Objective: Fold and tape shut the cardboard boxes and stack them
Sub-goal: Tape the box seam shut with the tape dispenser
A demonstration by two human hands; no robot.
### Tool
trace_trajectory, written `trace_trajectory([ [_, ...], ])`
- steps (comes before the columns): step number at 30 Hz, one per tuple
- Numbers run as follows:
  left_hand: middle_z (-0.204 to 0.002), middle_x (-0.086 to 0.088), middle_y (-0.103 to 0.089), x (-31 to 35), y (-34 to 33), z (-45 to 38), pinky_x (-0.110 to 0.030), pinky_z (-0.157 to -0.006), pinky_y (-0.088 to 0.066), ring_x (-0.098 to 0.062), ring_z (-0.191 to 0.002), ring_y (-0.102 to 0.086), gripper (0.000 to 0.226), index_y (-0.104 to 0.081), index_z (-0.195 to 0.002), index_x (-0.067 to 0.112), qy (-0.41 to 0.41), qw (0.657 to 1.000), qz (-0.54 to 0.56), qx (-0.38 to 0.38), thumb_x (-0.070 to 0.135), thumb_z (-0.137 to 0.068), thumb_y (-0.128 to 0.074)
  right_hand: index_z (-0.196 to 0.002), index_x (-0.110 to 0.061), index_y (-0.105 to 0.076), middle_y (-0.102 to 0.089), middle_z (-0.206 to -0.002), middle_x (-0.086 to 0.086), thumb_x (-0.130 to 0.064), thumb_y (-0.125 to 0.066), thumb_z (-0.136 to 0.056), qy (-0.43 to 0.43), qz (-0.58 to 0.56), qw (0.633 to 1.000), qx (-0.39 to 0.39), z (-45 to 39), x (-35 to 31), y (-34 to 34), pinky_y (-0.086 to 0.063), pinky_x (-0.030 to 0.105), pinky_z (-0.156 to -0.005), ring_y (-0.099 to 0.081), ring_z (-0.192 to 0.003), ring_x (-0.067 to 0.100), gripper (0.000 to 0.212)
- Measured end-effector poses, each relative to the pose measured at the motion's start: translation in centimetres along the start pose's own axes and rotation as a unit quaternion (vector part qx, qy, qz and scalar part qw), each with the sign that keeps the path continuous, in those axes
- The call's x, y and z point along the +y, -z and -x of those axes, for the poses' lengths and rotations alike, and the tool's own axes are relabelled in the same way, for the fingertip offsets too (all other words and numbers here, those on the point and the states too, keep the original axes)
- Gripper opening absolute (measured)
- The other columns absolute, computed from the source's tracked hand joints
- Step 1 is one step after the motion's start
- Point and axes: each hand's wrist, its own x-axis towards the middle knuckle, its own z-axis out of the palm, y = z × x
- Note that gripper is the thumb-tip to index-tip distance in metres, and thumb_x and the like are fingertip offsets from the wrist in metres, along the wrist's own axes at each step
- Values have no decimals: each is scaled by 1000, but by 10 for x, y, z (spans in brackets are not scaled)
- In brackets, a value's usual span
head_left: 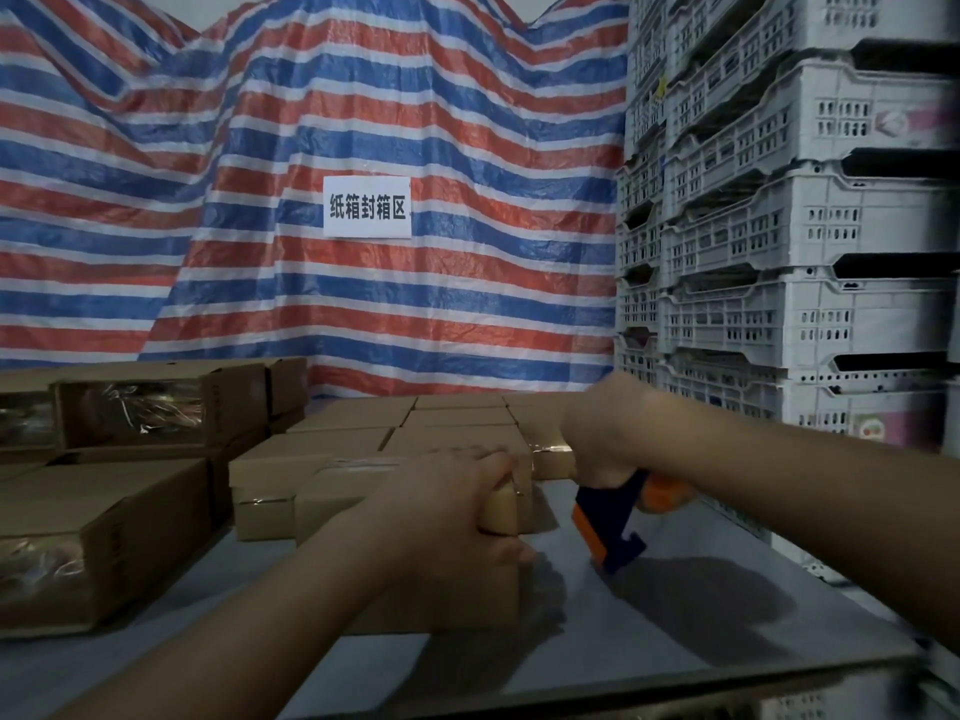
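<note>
A small brown cardboard box (337, 498) lies on the grey table (701, 605) in front of me. My left hand (457, 511) presses down on its right end, fingers curled over the edge. My right hand (608, 433) grips a blue and orange tape dispenser (618, 517), which hangs just right of the box with its nose pointing down toward the table. A strip of clear tape glints along the box top near both hands.
Rows of taped boxes (441, 423) fill the table behind. Bigger stacked boxes (104, 532) stand at the left. Tall stacks of white plastic crates (779, 226) rise on the right. A striped tarp with a white sign (367, 206) hangs behind.
</note>
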Motion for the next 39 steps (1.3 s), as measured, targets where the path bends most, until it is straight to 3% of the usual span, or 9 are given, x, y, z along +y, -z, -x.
trace_trajectory([
  [4, -149, 9, -40, -3, -6, -2, -29, -94, -32, -15, -129, -44, 79, -31, -145, 37, 5, 1000, -24, -3, 71, -79, -60, -64, -25, -27, -27, -66, -8, -40, -37, -105, -50, -100, 988, 103, 19, 5, -48, -33, 29, -56, -23, -54, 10, 44],
  [9, -148, 10, -40, -8, -9, -3, -26, -88, -30, -15, -127, -44, 76, -36, -141, 38, -11, 1000, -14, 5, 72, -78, -59, -63, -24, -46, -39, -56, -8, -60, -26, -101, -142, -92, 975, 144, 38, -12, -108, -27, 26, -41, -39, -47, 8, 56],
  [15, -144, 9, -44, -6, -8, -4, -28, -92, -36, -15, -124, -47, 70, -39, -140, 36, -10, 1000, -12, 6, 67, -81, -61, -136, -31, -42, -55, -83, 0, -40, -32, -106, -76, -64, 990, 101, 56, -28, -139, -34, 27, -46, -52, -62, 22, 33],
  [21, -141, 10, -46, -3, -7, -1, -27, -86, -33, -13, -122, -47, 72, -37, -141, 36, -10, 1000, -6, 16, 67, -81, -61, -108, -29, -59, -41, -64, -1, -56, -21, -104, -136, -142, 970, 143, 49, -16, -85, -36, 28, -49, -48, -58, 17, 47],
  [24, -142, 9, -47, -2, -6, 0, -26, -89, -35, -13, -123, -48, 81, -28, -146, 37, -2, 1000, 2, 16, 69, -79, -62, -75, -19, -61, -61, -72, 2, -67, -16, -96, -146, -455, 855, 203, 29, -9, -40, -47, 35, -63, -60, -69, 16, 68],
  [28, -149, 7, -44, 0, -3, 1, -35, -104, -40, -16, -132, -46, 110, 4, -154, 35, 29, 999, 15, -12, 72, -76, -63, -131, -18, -56, -62, -130, 5, -52, -27, -106, -85, -807, 561, 166, -8, -25, 5, -39, 42, -111, -56, -122, 20, 52],
  [30, -152, 6, -41, 0, -1, 2, -34, -105, -37, -16, -134, -43, 113, 7, -153, 35, 40, 998, 36, -18, 73, -74, -64, -141, -17, -49, -53, -143, 6, -49, -26, -107, -58, -868, 468, 155, -22, -43, 14, -31, 42, -117, -48, -133, 21, 52],
  [34, -151, 5, -39, -3, 1, 2, -31, -104, -39, -15, -131, -44, 116, 6, -153, 36, 49, 989, 139, -28, 59, -74, -75, -133, -26, -56, -63, -124, -5, -53, -32, -104, -70, -905, 393, 149, -35, -83, 2, -45, 27, -83, -57, -109, 11, 46],
  [39, -141, 4, -50, -5, 7, 2, -22, -94, -46, -11, -122, -54, 94, -23, -149, 26, 38, 979, 198, 12, 43, -76, -80, -141, -24, -53, -53, -143, 1, -51, -32, -103, -76, -924, 328, 182, -29, -103, -21, -47, 30, -83, -53, -122, 16, 51],
])
